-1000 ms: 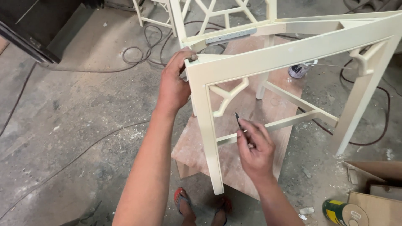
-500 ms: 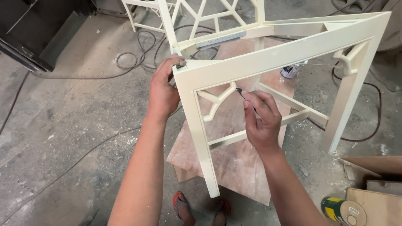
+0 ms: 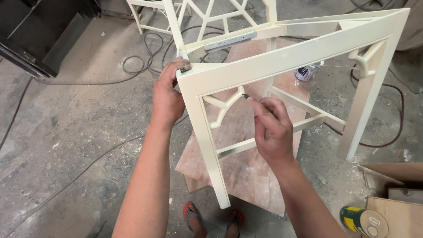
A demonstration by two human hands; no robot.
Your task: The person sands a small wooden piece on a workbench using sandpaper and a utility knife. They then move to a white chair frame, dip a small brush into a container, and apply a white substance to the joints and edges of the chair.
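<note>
Left hand (image 3: 167,98) wraps fingers over cream table frame (image 3: 282,61) corner, steadying it. Right hand (image 3: 271,128) pinches small dark tool (image 3: 245,96) fingertip-tight, tip aimed at curved bracket (image 3: 224,105).

A pinkish plywood board (image 3: 246,167) lay on the dusty grey concrete floor (image 3: 79,132) at centre. Thin black cables (image 3: 145,66) looped at eleven o'clock, beside a second cream lattice frame (image 3: 154,17) at twelve. A dark cabinet (image 3: 35,35) filled ten o'clock. A small white tin (image 3: 307,72) stood at two o'clock. A green-and-yellow can (image 3: 363,221) lay at five o'clock, just beside brown cardboard boxes (image 3: 396,198). Red sandals (image 3: 190,211) showed at six.
</note>
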